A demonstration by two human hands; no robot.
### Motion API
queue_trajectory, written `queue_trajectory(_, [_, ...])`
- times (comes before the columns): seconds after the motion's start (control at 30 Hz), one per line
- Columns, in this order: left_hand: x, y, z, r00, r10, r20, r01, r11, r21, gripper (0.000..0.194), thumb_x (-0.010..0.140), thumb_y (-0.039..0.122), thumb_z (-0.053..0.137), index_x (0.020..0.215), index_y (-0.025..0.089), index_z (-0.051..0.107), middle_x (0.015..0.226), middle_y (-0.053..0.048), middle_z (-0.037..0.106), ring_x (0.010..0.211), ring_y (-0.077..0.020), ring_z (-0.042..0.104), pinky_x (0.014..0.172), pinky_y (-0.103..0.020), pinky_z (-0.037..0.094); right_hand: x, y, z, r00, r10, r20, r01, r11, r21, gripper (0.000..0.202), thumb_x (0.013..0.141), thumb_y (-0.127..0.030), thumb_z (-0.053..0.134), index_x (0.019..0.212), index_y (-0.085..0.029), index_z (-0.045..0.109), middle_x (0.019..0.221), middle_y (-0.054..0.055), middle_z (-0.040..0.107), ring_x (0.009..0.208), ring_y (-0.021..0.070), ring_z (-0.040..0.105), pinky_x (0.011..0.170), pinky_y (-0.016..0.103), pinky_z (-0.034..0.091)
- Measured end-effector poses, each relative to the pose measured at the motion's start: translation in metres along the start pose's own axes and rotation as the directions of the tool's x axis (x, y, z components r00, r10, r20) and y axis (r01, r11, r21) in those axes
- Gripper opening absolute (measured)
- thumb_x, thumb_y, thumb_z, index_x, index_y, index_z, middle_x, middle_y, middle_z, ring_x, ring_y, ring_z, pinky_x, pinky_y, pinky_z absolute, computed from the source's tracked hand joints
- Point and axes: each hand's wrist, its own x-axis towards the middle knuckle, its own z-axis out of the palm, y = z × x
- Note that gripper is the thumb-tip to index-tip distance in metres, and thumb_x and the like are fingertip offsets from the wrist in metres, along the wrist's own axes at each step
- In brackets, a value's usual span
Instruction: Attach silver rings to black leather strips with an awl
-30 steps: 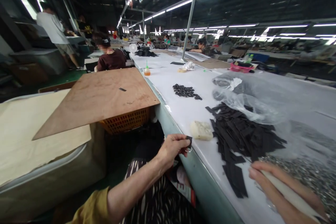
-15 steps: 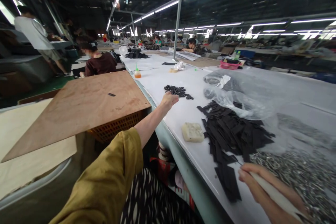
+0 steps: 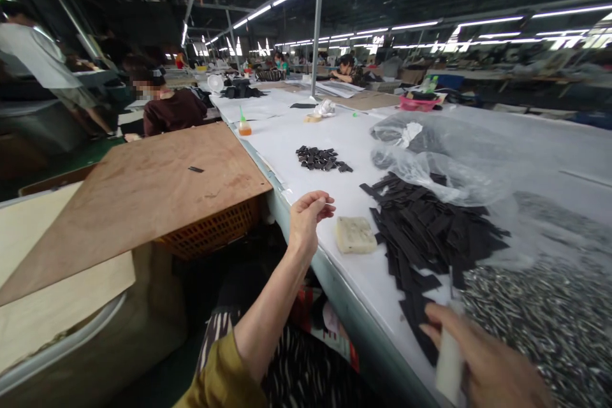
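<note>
My left hand (image 3: 312,215) hovers over the table's near edge, fingers loosely bent and apart, nothing visible in them. Just right of it lies a cream, wax-like block (image 3: 356,235). Beyond it sits a small heap of folded black pieces (image 3: 321,159) with shiny bits. My right hand (image 3: 492,357), slightly blurred, is wrapped round an awl (image 3: 449,360) with a white handle and thin metal tip. The tip points up, beside a large pile of black fabric strips (image 3: 430,223). To the right spreads a heap of small silvery metal parts (image 3: 540,312).
Clear plastic bags (image 3: 430,159) lie behind the strips. An orange-liquid bottle (image 3: 244,126) and a tape roll (image 3: 312,118) stand farther along the white table (image 3: 282,134). Left is a plywood board (image 3: 191,185) over an orange crate (image 3: 215,229). A seated person (image 3: 174,108) works beyond.
My left hand has drawn back from the small heap of black pieces toward me. My right hand has turned the awl from slanting to nearly upright.
</note>
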Motion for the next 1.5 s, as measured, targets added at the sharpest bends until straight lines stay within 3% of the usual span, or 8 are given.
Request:
queue_trajectory(0.2, [-0.047, -0.016, 0.004, 0.990, -0.040, 0.138, 0.024, 0.993, 0.114, 0.011, 0.075, 0.023, 0.059, 0.078, 0.013, 0.064, 0.074, -0.004, 0.065, 0.061, -0.0109, 0.057, 0.065, -0.025, 0.046, 0.001, -0.003, -0.002, 0.990, -0.027, 0.140, 0.052, 0.982, -0.180, 0.021, 0.084, -0.024, 0.047, 0.101, -0.020, 0.058, 0.094, 0.008, 0.067, 0.082, 0.0230, 0.065, 0.069, 0.034, 0.053])
queue_trajectory(0.4, [-0.078, -0.025, 0.012, 0.946, -0.168, 0.276, 0.102, 0.965, 0.241, 0.013, 0.078, 0.020, 0.055, 0.077, 0.013, 0.065, 0.072, -0.004, 0.065, 0.062, -0.0107, 0.055, 0.064, -0.023, 0.045, -0.007, -0.006, 0.005, 0.979, 0.045, 0.197, -0.008, 0.983, -0.186, 0.014, 0.088, -0.020, 0.047, 0.098, -0.020, 0.056, 0.099, 0.007, 0.065, 0.090, 0.0200, 0.062, 0.073, 0.030, 0.051])
queue_trajectory(0.73, [-0.101, -0.048, 0.017, 0.834, -0.407, 0.373, 0.233, 0.872, 0.430, 0.015, 0.076, 0.022, 0.055, 0.082, 0.014, 0.066, 0.070, -0.003, 0.063, 0.059, -0.0104, 0.053, 0.056, -0.020, 0.042, -0.018, -0.003, 0.003, 0.979, 0.137, 0.151, -0.115, 0.983, -0.146, 0.020, 0.085, -0.010, 0.042, 0.100, -0.019, 0.052, 0.089, 0.006, 0.061, 0.080, 0.0183, 0.059, 0.067, 0.028, 0.045])
queue_trajectory(0.93, [-0.108, -0.047, 0.022, 0.794, -0.455, 0.403, 0.219, 0.833, 0.508, 0.015, 0.075, 0.020, 0.054, 0.079, 0.015, 0.066, 0.070, -0.002, 0.063, 0.058, -0.0093, 0.052, 0.054, -0.019, 0.040, -0.016, -0.010, 0.003, 0.984, 0.105, 0.146, -0.044, 0.928, -0.370, 0.025, 0.076, -0.002, 0.039, 0.087, -0.019, 0.053, 0.073, 0.005, 0.058, 0.068, 0.0207, 0.057, 0.056, 0.029, 0.039])
queue_trajectory(1.0, [-0.111, -0.049, 0.026, 0.782, -0.482, 0.395, 0.255, 0.826, 0.503, 0.015, 0.074, 0.021, 0.054, 0.077, 0.014, 0.066, 0.068, -0.003, 0.062, 0.055, -0.0094, 0.051, 0.051, -0.020, 0.040, -0.017, -0.009, 0.000, 0.989, 0.109, 0.104, -0.058, 0.911, -0.408, 0.028, 0.072, 0.000, 0.037, 0.086, -0.019, 0.053, 0.072, 0.006, 0.058, 0.067, 0.0219, 0.057, 0.055, 0.030, 0.038])
queue_trajectory(1.17, [-0.120, -0.053, 0.044, 0.689, -0.617, 0.380, 0.511, 0.785, 0.349, 0.021, 0.070, 0.029, 0.061, 0.078, 0.011, 0.065, 0.070, -0.006, 0.063, 0.060, -0.0135, 0.058, 0.055, -0.025, 0.047, -0.018, -0.011, -0.016, 0.987, 0.159, 0.001, -0.144, 0.897, -0.419, 0.031, 0.072, -0.004, 0.040, 0.097, -0.018, 0.050, 0.075, 0.006, 0.059, 0.067, 0.0225, 0.058, 0.053, 0.030, 0.041])
queue_trajectory(1.37, [-0.131, -0.053, 0.059, 0.654, -0.598, 0.463, 0.628, 0.771, 0.109, 0.021, 0.068, 0.031, 0.066, 0.071, 0.011, 0.062, 0.065, -0.002, 0.061, 0.062, -0.0108, 0.058, 0.067, -0.026, 0.050, -0.014, -0.039, -0.024, 0.999, -0.049, 0.001, 0.046, 0.936, -0.350, 0.028, 0.080, -0.002, 0.046, 0.107, -0.011, 0.050, 0.097, 0.014, 0.065, 0.085, 0.0252, 0.059, 0.072, 0.034, 0.046])
queue_trajectory(1.5, [-0.131, -0.056, 0.058, 0.609, -0.627, 0.485, 0.678, 0.730, 0.092, 0.019, 0.065, 0.028, 0.068, 0.068, 0.012, 0.058, 0.055, 0.000, 0.058, 0.048, -0.0102, 0.056, 0.057, -0.025, 0.050, -0.022, -0.046, -0.021, 0.997, -0.047, -0.067, 0.027, 0.963, -0.268, 0.022, 0.080, -0.006, 0.057, 0.100, -0.014, 0.052, 0.098, 0.015, 0.065, 0.087, 0.0239, 0.061, 0.075, 0.034, 0.048])
